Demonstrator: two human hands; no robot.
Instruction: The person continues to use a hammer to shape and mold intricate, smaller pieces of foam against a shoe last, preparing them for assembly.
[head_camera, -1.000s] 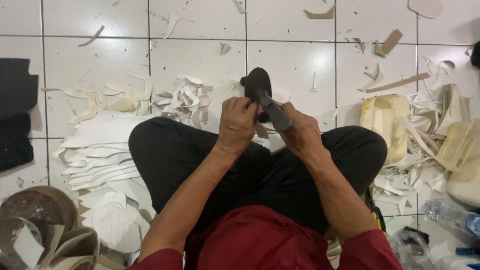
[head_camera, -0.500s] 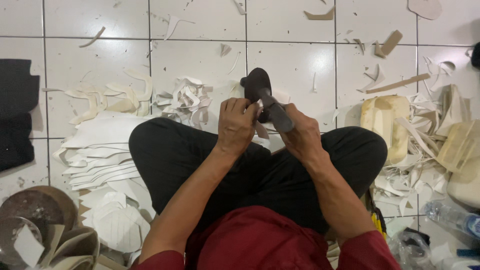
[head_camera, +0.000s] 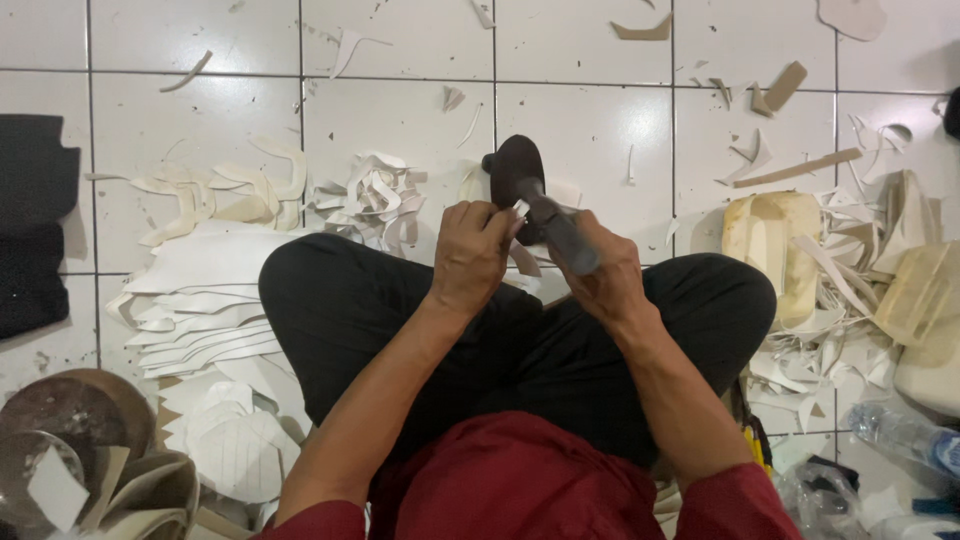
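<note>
the left hand (head_camera: 472, 255) is closed, pinching the near edge of a dark sole-shaped piece (head_camera: 517, 170) held above the lap. the right hand (head_camera: 600, 280) grips a dark-handled knife (head_camera: 560, 232) against it. white offcuts (head_camera: 375, 200) litter the floor (head_camera: 590, 120) around. the piece's long axis points away from the person.

The left hand (head_camera: 470, 255) covers the lower part of the dark sole piece (head_camera: 515, 170); the blade tip is too small to see.
</note>
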